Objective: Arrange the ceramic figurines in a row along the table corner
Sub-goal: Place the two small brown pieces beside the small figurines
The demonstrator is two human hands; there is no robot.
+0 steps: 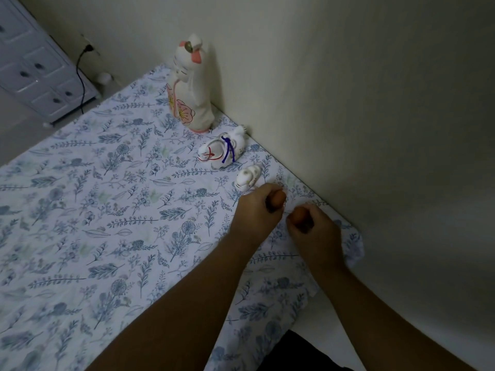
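Three white ceramic figurines stand in a line beside the wall. Farthest is a tall cat (190, 84) with pink flowers. Then comes a low animal (222, 151) with red and purple cords, then a small white one (248, 178). Just past the small one, my left hand (258, 210) is shut on a small orange-brown figurine (278, 198) that pokes out between the fingers. To its right, my right hand (314, 231) is shut on a second orange-brown figurine (297, 215). Both hands hover low over the cloth near the wall; most of each held piece is hidden.
A floral blue-and-white cloth (112, 210) covers the table. The cream wall (348, 103) runs along the table's right edge. A white cabinet (34, 68) and a black cable (81, 84) plugged into a wall socket lie beyond the far left corner.
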